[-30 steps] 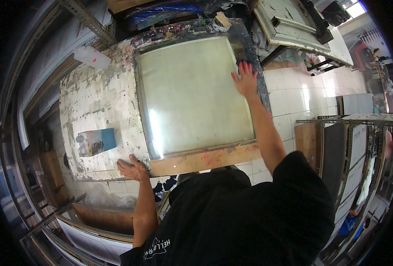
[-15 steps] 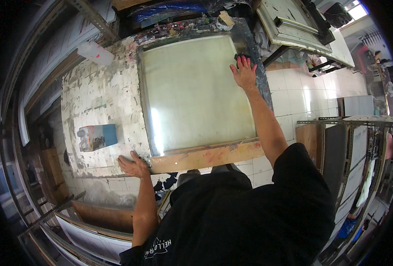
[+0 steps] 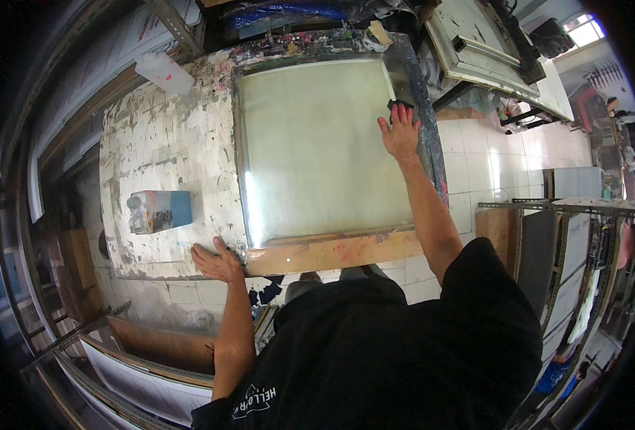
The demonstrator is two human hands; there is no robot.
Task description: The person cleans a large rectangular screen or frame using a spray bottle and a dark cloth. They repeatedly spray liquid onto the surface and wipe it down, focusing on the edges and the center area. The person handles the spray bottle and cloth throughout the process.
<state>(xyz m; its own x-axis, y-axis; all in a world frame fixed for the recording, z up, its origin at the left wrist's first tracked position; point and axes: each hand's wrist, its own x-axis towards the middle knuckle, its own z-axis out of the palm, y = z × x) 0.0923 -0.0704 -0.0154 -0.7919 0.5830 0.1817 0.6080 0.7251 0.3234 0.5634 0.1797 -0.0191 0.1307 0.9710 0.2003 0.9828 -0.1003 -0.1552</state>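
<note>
A large pale yellow-green mesh screen (image 3: 325, 150) lies flat on the paint-stained table (image 3: 167, 150), in a frame whose near side is a wooden board (image 3: 332, 251). My right hand (image 3: 401, 136) is stretched far over the frame's right side. Its fingers press on a small black block (image 3: 396, 106), mostly hidden beneath them, at the mesh's right edge. My left hand (image 3: 218, 262) rests open on the table's near edge, left of the wooden board, with nothing in it.
A blue-and-clear plastic container (image 3: 161, 211) stands left of the frame. Farther back is a translucent white jug (image 3: 165, 73). A roll of tape (image 3: 378, 36) sits on the far paint-crusted edge. Metal racks (image 3: 568, 208) and a second table (image 3: 475, 50) stand to the right.
My right hand and the black block have slid a little toward me along the right edge of the mesh. The left hand stays on the table edge. The whole view has shifted slightly.
</note>
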